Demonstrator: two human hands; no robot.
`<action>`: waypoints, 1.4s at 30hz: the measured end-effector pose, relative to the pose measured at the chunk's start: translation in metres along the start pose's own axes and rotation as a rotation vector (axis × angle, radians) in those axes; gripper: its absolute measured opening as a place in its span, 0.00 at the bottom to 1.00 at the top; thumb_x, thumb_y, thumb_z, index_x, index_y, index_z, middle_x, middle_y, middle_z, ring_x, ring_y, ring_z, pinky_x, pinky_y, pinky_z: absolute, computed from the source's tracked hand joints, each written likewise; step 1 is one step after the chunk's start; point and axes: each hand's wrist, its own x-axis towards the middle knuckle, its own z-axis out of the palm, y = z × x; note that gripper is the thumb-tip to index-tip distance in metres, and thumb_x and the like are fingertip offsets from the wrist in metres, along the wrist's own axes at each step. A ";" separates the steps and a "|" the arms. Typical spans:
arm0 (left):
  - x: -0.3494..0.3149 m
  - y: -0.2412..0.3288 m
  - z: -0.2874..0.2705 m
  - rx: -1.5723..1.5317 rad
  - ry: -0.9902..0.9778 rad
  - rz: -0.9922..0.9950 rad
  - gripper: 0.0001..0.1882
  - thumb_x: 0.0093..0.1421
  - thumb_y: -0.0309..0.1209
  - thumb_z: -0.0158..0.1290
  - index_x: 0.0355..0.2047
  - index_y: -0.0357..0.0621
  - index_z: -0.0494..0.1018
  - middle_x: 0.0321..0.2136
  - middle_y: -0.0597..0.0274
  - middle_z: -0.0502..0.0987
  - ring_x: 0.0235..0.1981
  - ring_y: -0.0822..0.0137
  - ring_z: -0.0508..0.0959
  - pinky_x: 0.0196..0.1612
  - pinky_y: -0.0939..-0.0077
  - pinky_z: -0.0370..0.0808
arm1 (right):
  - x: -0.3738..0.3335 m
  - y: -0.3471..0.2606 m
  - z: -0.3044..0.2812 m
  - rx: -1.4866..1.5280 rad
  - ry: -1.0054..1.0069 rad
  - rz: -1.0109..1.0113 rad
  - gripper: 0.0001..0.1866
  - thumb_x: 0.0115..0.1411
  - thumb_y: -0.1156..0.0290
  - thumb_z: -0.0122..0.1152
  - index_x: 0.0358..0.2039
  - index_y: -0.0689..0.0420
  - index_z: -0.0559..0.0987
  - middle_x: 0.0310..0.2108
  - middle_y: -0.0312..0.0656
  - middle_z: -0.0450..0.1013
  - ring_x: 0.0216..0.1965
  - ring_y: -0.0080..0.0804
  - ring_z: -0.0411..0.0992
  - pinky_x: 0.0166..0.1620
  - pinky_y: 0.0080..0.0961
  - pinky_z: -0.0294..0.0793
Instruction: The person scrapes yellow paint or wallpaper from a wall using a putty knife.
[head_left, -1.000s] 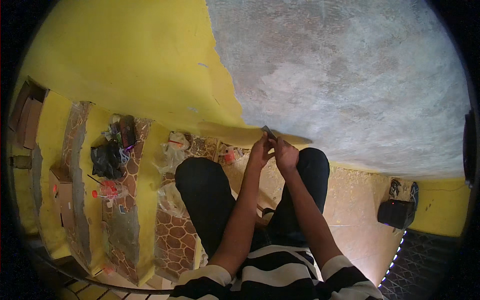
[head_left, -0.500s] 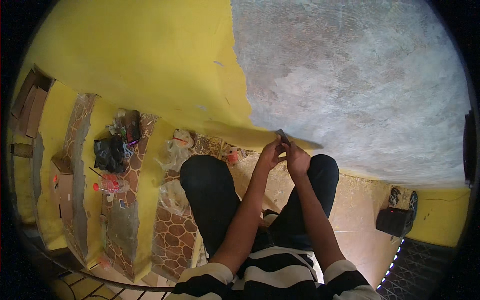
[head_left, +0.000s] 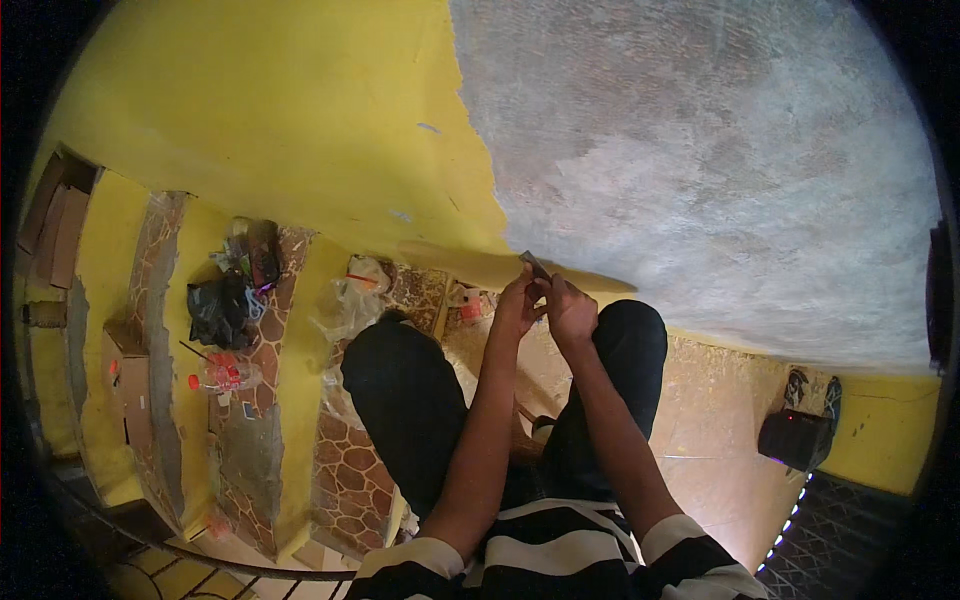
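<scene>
Both hands, left hand point(head_left: 518, 305) and right hand point(head_left: 570, 310), pinch a small flat grey metal blade point(head_left: 536, 266) between closed fingertips, far from the body against the bare grey plaster wall point(head_left: 700, 160). Judging by that fingertip hold, the blade may slip and fall onto the patterned stone steps point(head_left: 350, 470).

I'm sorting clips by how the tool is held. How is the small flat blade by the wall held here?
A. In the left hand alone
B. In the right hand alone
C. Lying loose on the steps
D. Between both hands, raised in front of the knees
D: the left hand and the right hand meet around the small flat blade, above the knees and close to the wall.
</scene>
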 end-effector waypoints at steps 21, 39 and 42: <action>0.008 -0.020 0.013 -0.098 -0.092 -0.082 0.15 0.58 0.48 0.49 0.32 0.51 0.72 0.28 0.69 0.75 0.31 0.71 0.74 0.34 0.65 0.72 | -0.001 0.014 -0.024 -0.046 0.029 0.065 0.16 0.56 0.59 0.55 0.18 0.56 0.71 0.16 0.45 0.70 0.17 0.42 0.70 0.19 0.35 0.67; 0.011 -0.018 0.007 -0.044 -0.107 -0.099 0.17 0.54 0.51 0.52 0.34 0.52 0.71 0.28 0.69 0.75 0.35 0.70 0.74 0.35 0.61 0.74 | 0.000 0.010 -0.021 -0.088 0.000 0.069 0.16 0.57 0.58 0.52 0.20 0.56 0.70 0.16 0.45 0.70 0.17 0.42 0.71 0.19 0.35 0.68; 0.007 -0.024 0.017 -0.103 -0.154 -0.087 0.17 0.54 0.51 0.52 0.33 0.53 0.71 0.27 0.70 0.75 0.35 0.70 0.74 0.34 0.62 0.74 | -0.003 0.021 -0.028 -0.070 -0.019 0.030 0.15 0.57 0.59 0.52 0.20 0.56 0.70 0.16 0.45 0.70 0.17 0.42 0.71 0.19 0.34 0.69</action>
